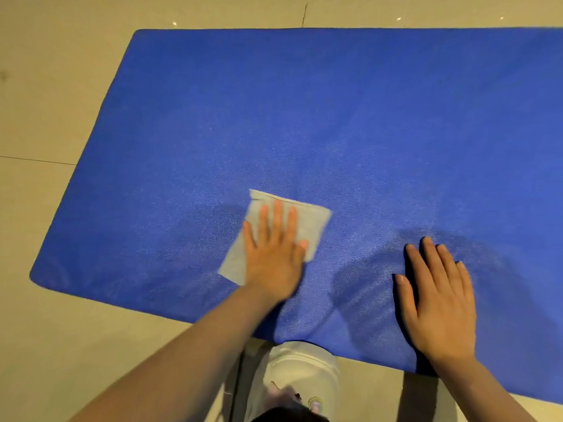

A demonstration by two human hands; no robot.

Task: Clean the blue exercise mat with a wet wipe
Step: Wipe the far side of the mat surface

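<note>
While the left hand (272, 257), fingers flat, presses the wipe (310, 222) onto the mat (335, 117), the flat right hand (438, 303) should probably brace for overlapping strokes.

The blue mat (335, 123) looks like soft foam — its top is bumpy and grainy, matt, with tiny pale speckles. The wipe (307, 220) is thin pale cloth, soft and a bit creased. The floor (45, 117) is smooth beige tile with a light shine — thin dark lines run between tiles.
</note>
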